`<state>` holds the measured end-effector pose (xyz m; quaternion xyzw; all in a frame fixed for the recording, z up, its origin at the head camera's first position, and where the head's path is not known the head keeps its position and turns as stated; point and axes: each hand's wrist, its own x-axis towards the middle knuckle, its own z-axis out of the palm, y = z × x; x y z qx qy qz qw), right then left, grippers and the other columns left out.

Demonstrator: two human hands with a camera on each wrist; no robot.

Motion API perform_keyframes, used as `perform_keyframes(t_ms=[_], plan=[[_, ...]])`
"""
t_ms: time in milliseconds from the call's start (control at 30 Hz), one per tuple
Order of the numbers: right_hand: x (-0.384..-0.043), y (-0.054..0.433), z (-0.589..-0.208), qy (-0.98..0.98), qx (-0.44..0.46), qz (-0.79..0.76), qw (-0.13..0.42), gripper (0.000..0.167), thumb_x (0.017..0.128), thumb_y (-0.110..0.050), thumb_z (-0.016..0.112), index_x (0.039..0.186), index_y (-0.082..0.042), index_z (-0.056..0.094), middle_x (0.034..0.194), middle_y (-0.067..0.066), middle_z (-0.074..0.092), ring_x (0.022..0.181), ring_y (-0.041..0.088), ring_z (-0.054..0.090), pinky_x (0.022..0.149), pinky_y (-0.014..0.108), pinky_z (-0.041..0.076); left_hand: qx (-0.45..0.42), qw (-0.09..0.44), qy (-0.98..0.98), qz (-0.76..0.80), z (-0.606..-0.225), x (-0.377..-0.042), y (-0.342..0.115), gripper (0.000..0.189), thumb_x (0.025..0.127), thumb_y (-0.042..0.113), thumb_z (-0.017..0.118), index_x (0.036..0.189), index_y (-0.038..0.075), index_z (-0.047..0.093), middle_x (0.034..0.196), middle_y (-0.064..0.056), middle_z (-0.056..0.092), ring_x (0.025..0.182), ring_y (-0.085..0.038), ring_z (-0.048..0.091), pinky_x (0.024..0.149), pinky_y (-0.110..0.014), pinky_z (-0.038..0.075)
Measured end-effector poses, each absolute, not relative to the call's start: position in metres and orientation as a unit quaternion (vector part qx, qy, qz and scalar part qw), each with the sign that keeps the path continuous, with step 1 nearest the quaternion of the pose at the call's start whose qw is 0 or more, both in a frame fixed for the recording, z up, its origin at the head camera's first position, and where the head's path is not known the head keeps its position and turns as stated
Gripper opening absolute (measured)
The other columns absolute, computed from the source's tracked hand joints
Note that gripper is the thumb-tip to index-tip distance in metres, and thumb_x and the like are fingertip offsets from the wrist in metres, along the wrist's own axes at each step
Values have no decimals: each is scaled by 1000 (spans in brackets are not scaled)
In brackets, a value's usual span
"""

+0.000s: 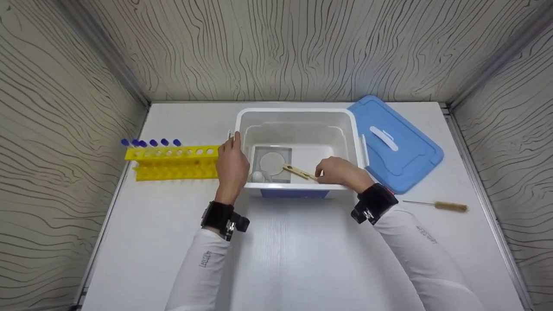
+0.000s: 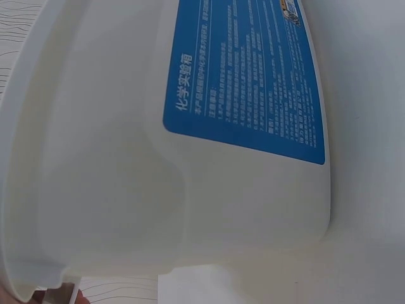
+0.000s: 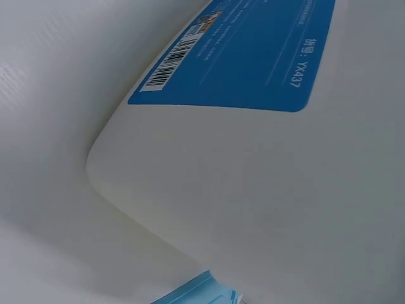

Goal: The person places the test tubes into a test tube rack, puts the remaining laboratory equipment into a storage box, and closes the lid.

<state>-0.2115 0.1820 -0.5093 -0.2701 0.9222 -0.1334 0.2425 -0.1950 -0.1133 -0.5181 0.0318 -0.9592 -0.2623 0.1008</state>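
A white plastic storage box (image 1: pixel 298 186) stands in the middle of the table with its top uncovered. At its left rim, my left hand (image 1: pixel 232 166) grips the edge by the side handle; a bit of its fingers shows low in the left wrist view. Inside the box's front right part, my right hand (image 1: pixel 339 172) pinches one end of a wooden test tube clamp (image 1: pixel 299 172), which slants to the left. Below the clamp's far end lies a grey square mesh with a pale round centre (image 1: pixel 272 163). Beside the mesh's front edge is a clear rounded piece (image 1: pixel 258 176). My right fingertips are partly hidden.
Left of the box stands a yellow test tube rack (image 1: pixel 173 173), with several blue-capped tubes (image 1: pixel 153 142) at its back. To the right lies a blue lid (image 1: pixel 410 162) with a white handle. Nearer me is a thin metal rod with a wooden handle (image 1: pixel 451 207).
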Motion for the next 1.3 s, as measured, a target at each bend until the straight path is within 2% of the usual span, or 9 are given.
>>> perform_keyframes(t_ms=[133,367,533,633,733,867,1000,1167,1300], plan=[[-210,187,-504,923,-243,-192,230,34,98,-17,63,124,2,74,115,20,78,103,36,74,94,50,59,31,102,-959,-261,-519,-195,-114,52,103,0,52,155,1,49,146,-27,60,132,-49,59,101,-57,58],[-203,191,-491,927,-217,-264,157,32,103,-18,62,128,-1,73,108,18,78,96,32,73,86,48,58,31,115,-960,-253,-520,-193,-114,52,102,-1,55,154,2,50,145,-26,61,130,-49,61,96,-57,61],[-194,200,-485,924,-205,-313,80,28,103,-13,63,126,-1,73,112,19,78,97,34,74,85,50,60,29,123,-960,-249,-520,-193,-113,51,102,0,55,153,1,52,143,-26,62,128,-49,62,94,-57,61],[-186,209,-483,915,-206,-347,15,25,102,-8,65,122,1,75,114,19,78,96,33,75,83,45,63,31,120,-960,-250,-519,-194,-112,51,102,0,55,153,2,51,144,-26,62,129,-49,61,96,-57,61],[-178,224,-483,903,-206,-372,-58,20,99,-4,68,117,1,77,109,16,79,91,26,74,78,26,62,31,120,-959,-254,-518,-194,-112,52,102,0,55,154,2,51,145,-26,61,130,-49,61,96,-57,61],[-168,248,-486,887,-208,-384,-148,18,95,5,70,110,3,78,103,16,79,90,10,71,78,2,50,28,121,-959,-256,-517,-195,-112,52,101,-1,55,153,1,51,145,-27,61,130,-50,61,95,-58,61],[-161,272,-489,878,-207,-381,-203,21,90,11,71,109,5,77,102,19,78,96,0,67,82,-2,47,31,118,-960,-253,-517,-195,-113,52,101,-1,55,153,1,51,145,-27,61,129,-49,61,97,-57,60],[-156,298,-487,877,-191,-376,-231,22,90,13,69,110,8,76,103,23,76,104,-20,56,84,-3,46,34,111,-961,-252,-517,-194,-114,52,102,0,56,153,1,51,144,-27,61,129,-49,61,100,-57,59],[-151,320,-488,879,-163,-376,-244,22,90,15,68,111,10,75,103,26,75,105,-24,53,84,-4,44,33,108,-961,-252,-517,-194,-112,52,102,0,56,154,1,50,144,-27,61,130,-48,61,98,-56,60]])
